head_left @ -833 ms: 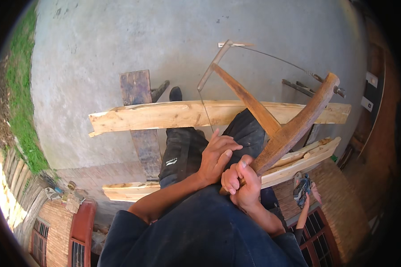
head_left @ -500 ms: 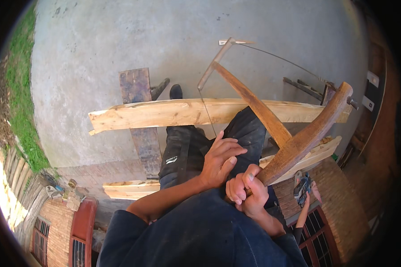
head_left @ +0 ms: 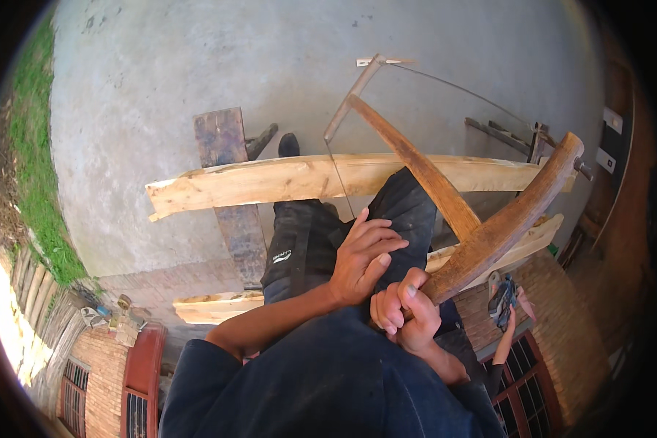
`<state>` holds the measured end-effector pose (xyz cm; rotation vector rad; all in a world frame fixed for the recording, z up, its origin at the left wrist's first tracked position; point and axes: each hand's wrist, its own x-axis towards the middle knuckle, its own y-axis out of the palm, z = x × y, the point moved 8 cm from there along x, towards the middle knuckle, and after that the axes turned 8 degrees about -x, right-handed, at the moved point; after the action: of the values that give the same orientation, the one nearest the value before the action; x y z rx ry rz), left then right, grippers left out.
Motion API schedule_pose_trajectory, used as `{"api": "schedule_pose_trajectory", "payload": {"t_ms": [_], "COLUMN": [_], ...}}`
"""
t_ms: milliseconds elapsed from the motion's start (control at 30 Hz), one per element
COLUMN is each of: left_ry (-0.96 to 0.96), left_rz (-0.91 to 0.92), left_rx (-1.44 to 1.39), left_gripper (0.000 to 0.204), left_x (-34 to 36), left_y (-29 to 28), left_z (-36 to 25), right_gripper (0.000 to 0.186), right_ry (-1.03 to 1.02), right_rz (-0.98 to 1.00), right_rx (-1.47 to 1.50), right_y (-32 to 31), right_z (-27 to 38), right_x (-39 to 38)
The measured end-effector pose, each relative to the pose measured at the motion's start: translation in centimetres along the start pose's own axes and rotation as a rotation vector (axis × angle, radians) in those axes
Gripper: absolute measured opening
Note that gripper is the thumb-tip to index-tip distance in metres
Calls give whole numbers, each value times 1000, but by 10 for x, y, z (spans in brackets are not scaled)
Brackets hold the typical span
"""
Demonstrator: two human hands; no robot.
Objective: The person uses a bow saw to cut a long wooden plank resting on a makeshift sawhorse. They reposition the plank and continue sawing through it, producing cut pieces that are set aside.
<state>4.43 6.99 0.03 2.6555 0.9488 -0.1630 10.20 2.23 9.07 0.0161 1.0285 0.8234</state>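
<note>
A wooden frame saw (head_left: 420, 169) stretches away from me to the right, with a long middle bar, a far crosspiece and a thick near arm. My right hand (head_left: 407, 315) is wrapped round the near end of that thick arm. My left hand (head_left: 361, 257) lies just left of it, fingers stretched and slightly apart, with nothing visibly gripped. The thin blade (head_left: 337, 171) runs from the far crosspiece down to the left fingertips; whether they touch it I cannot tell. Beneath the saw, a long pale timber beam (head_left: 270, 181) crosses in front of my knees.
A dark worn plank (head_left: 221, 139) supports the beam on the left, and a wooden stand (head_left: 500, 137) is on the right. A second pale timber (head_left: 219, 306) lies nearer me. Another person's hand (head_left: 509, 321) holds a dark object at the lower right. Concrete floor (head_left: 146, 66) spreads beyond.
Both hands keep almost the same pose on and beside the saw. The view has shifted slightly, and the saw's far end sits a little higher in the picture.
</note>
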Motion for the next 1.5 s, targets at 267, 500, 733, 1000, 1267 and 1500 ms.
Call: {"api": "schedule_pose_trajectory", "payload": {"t_ms": [267,500,733,1000,1267,1500], "left_ry": [26,-140,-454,-518,-505,-426], "left_rz": [-69,-583,-314,-283,-315,-271], "left_rx": [25,433,635,479,527,584], "left_gripper": [58,20,16,18,17,17], "left_x": [0,45,69,65,65,68], "left_y": [-4,-127,-137,-137,-136,-137], "left_z": [-1,129,258,278,278,271], "right_gripper": [25,23,23,27,28,24], "right_ry": [-12,-64,-70,-67,-51,-70], "right_rz": [-41,-33,-49,-57,-76,-82], "right_rx": [-21,65,75,0,60,136], "right_y": [-6,-12,-15,-20,-17,-14], "right_z": [-7,-9,-13,-17,-22,-15], "right_x": [-2,-8,-6,-7,13,-1]}}
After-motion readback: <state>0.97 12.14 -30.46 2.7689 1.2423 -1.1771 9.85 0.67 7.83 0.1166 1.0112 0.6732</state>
